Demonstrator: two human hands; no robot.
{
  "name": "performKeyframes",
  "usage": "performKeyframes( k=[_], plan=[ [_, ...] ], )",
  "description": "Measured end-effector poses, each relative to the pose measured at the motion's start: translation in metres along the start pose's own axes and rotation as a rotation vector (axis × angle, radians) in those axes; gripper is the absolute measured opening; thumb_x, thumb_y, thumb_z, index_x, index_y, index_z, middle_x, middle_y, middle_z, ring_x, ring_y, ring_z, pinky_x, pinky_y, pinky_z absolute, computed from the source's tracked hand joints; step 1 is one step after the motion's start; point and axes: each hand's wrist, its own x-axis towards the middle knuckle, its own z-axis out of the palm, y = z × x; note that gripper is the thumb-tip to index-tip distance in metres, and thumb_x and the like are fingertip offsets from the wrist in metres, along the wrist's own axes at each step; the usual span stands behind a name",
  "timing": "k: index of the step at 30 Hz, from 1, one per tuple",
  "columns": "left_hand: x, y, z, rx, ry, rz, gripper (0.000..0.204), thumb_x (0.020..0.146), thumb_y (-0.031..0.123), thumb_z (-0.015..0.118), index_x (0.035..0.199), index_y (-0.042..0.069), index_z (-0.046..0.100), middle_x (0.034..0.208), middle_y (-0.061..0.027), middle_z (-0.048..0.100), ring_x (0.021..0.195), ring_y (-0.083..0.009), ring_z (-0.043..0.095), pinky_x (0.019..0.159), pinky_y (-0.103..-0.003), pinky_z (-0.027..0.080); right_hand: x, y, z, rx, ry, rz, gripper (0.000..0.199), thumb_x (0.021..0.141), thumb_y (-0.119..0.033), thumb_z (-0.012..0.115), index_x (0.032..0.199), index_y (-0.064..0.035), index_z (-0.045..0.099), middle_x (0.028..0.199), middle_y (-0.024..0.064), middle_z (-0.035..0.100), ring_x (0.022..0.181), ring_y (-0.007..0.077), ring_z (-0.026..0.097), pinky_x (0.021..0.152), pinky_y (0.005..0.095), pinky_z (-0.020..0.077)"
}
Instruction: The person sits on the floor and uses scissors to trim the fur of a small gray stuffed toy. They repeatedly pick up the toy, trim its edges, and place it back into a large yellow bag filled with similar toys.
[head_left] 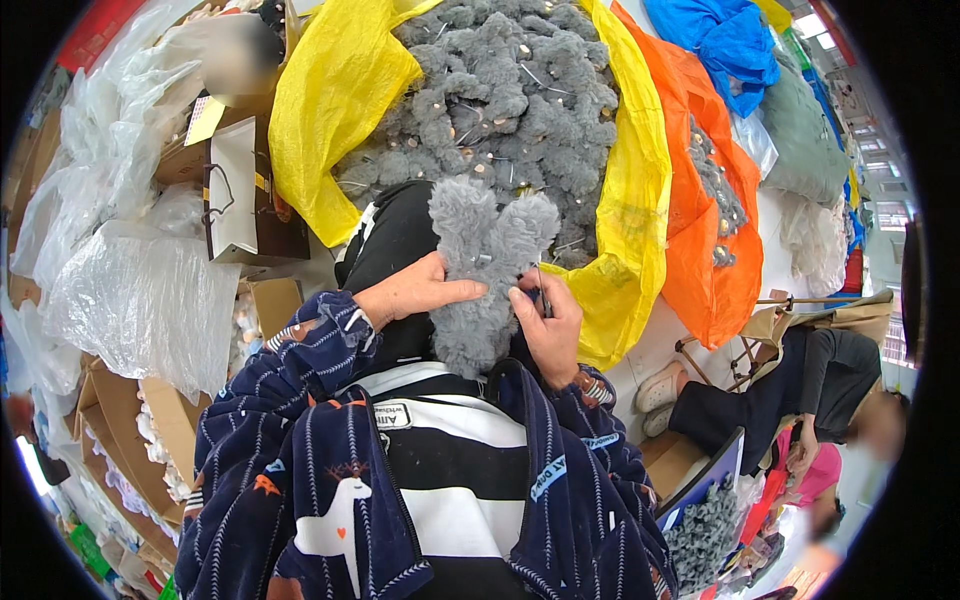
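Note:
A fluffy grey plush piece [470, 320] with two ear-like lobes at its far end lies over my lap. My left hand [415, 290] grips it from the left, thumb laid across its middle. On the other side my right hand [550, 325] is closed, fingertips at the plush's right edge. A small dark tool [544, 303] shows between those fingers; its kind is mostly hidden. Just beyond, a yellow woven sack [635, 190] stands wide open, heaped with similar grey plush pieces [500, 110], several with pale threads or small light discs on them.
An orange sack [690, 220] with more grey pieces stands right of the yellow one. At left are clear plastic sheeting [150, 300], a paper bag [235, 195] and cardboard boxes [130, 420]. A seated person [770, 390] is at right, near a blue-edged bin [705, 480] of grey plush.

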Motion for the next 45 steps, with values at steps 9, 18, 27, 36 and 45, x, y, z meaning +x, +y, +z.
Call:
performKeyframes(
  k=[9,18,27,36,45],
  plan=[
    [0.008,-0.017,-0.005,0.075,0.047,-0.02,0.044,0.081,0.01,0.062,0.122,0.001,0.048,0.114,-0.0042,0.055,0.103,-0.0125,0.05,0.09,-0.028,0.04,0.023,0.018,0.019,0.263,-0.106,0.211,0.024,0.079,-0.011,0.066,0.096,0.0041,0.057,0.088,0.0069,0.062,0.079,0.0115,0.054,0.07,0.0257,0.0444],
    [0.011,-0.012,-0.004,-0.017,0.035,0.022,0.042,0.082,0.01,0.06,0.121,0.001,0.048,0.113,-0.0039,0.055,0.103,-0.0132,0.05,0.091,-0.029,0.039,0.024,0.01,0.021,0.347,-0.057,0.205,0.021,0.081,-0.011,0.065,0.097,0.0021,0.06,0.085,0.0019,0.063,0.075,0.0073,0.054,0.067,0.0219,0.0441],
    [0.011,-0.012,0.0,0.008,0.054,0.121,0.044,0.082,0.008,0.059,0.123,0.0,0.045,0.114,-0.0049,0.055,0.102,-0.0132,0.05,0.091,-0.029,0.04,0.033,0.009,0.018,0.556,-0.132,0.49,0.016,0.083,-0.016,0.062,0.091,-0.002,0.061,0.076,-0.0018,0.06,0.064,0.0044,0.05,0.058,0.0199,0.0393],
    [0.011,-0.006,-0.009,-0.081,-0.028,-0.048,0.041,0.083,0.01,0.058,0.121,0.0,0.048,0.111,-0.0044,0.056,0.1,-0.0121,0.051,0.088,-0.029,0.041,0.027,0.014,0.022,0.567,-0.057,0.458,0.016,0.085,-0.016,0.061,0.093,-0.0026,0.061,0.086,0.0,0.062,0.072,0.0059,0.052,0.064,0.0209,0.0414],
    [0.013,-0.014,0.007,0.003,0.117,0.08,0.033,0.084,0.013,0.059,0.113,-0.001,0.054,0.102,-0.0037,0.06,0.093,-0.0113,0.054,0.081,-0.027,0.044,0.017,0.027,0.022,0.425,-0.06,0.331,0.018,0.085,-0.01,0.061,0.099,0.0008,0.059,0.09,0.0017,0.062,0.079,0.0089,0.054,0.071,0.0237,0.044]
  ],
)
